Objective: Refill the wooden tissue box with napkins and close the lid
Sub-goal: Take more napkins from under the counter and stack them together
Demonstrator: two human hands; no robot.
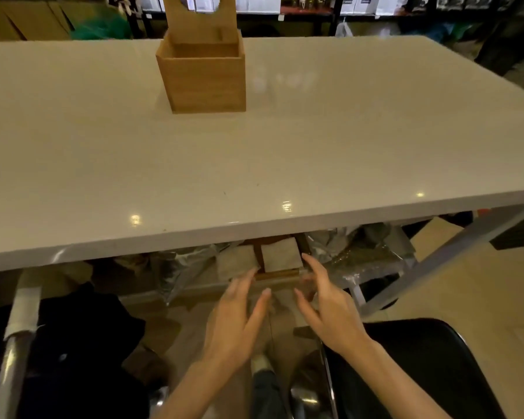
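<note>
The wooden tissue box [204, 80] stands on the far middle of the white table [285, 152]. Its lid [201, 18], with a round hole, is tipped up at the back, and the inside looks empty. Below the table's near edge lie two stacks of brownish napkins [280, 255] in a wooden holder. My left hand [239, 319] and my right hand [327, 306] hover just in front of the stacks, fingers spread, holding nothing. I cannot tell whether the fingertips touch the napkins.
Crinkled plastic bags [360, 249] sit under the table beside the napkins. A black chair seat [421, 367] is at lower right, dark cloth [82, 328] at lower left. A metal table leg [454, 252] slants at right. Shelves with boxes line the back wall.
</note>
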